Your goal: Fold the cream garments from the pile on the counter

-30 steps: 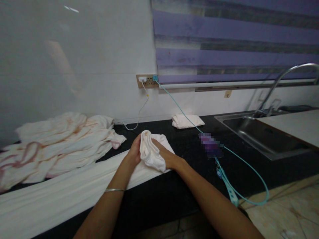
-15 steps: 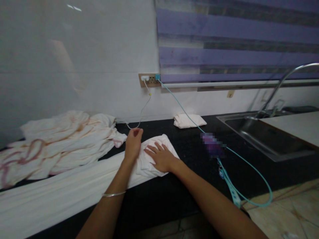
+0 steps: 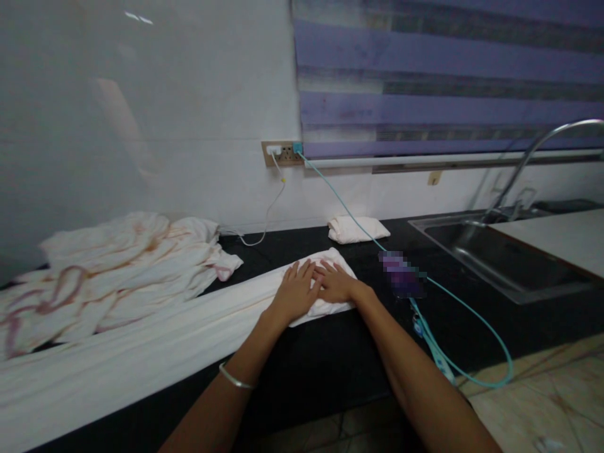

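Observation:
A long white cloth lies folded in a strip along the black counter. My left hand and my right hand both rest flat, fingers spread, on the cloth's right end, side by side and touching. A thin bracelet circles my left wrist. Neither hand grips anything.
A crumpled white cloth with reddish marks lies at the back left. A small folded cloth sits by the wall. A teal cable runs from the wall socket across the counter. A steel sink with tap is at the right.
The raised, bunched end of the cloth has been laid down flat. Both hands moved right and now press it side by side.

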`<state>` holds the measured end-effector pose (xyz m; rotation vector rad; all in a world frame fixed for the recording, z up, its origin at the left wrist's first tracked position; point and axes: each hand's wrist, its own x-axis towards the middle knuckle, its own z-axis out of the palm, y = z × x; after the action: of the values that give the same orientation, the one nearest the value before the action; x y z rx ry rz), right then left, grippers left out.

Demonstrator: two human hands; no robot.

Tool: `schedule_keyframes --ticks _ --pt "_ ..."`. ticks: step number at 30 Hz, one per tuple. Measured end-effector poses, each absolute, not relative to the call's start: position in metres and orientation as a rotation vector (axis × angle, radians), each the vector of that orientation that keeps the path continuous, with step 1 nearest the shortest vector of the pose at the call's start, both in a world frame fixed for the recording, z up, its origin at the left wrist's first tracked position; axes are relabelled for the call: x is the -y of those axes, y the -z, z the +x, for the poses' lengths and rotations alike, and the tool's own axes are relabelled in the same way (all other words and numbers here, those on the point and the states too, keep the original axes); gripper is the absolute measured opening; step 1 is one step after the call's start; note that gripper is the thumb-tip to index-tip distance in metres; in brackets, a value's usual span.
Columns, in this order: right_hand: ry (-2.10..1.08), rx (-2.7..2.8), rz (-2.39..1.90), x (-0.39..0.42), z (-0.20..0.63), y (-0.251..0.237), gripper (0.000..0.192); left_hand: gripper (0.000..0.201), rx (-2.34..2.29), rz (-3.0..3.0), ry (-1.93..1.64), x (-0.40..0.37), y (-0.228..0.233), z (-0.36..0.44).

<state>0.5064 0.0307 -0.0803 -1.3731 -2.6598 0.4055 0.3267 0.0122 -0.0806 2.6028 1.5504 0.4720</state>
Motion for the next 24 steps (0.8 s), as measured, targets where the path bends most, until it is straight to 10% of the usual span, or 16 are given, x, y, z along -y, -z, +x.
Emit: schedule_keyframes --ticks 15,24 --pt "-0.336 1.684 -2.182 -0.033 0.57 0.057 0.048 0.073 -1.819 2.398 -0.258 -0.012 0.077 0.325" --pt "-0.669 1.791 -1.86 -0.031 0.56 0.056 0.033 0.069 -1.784 2.367 -0.427 -0.018 0.082 0.321"
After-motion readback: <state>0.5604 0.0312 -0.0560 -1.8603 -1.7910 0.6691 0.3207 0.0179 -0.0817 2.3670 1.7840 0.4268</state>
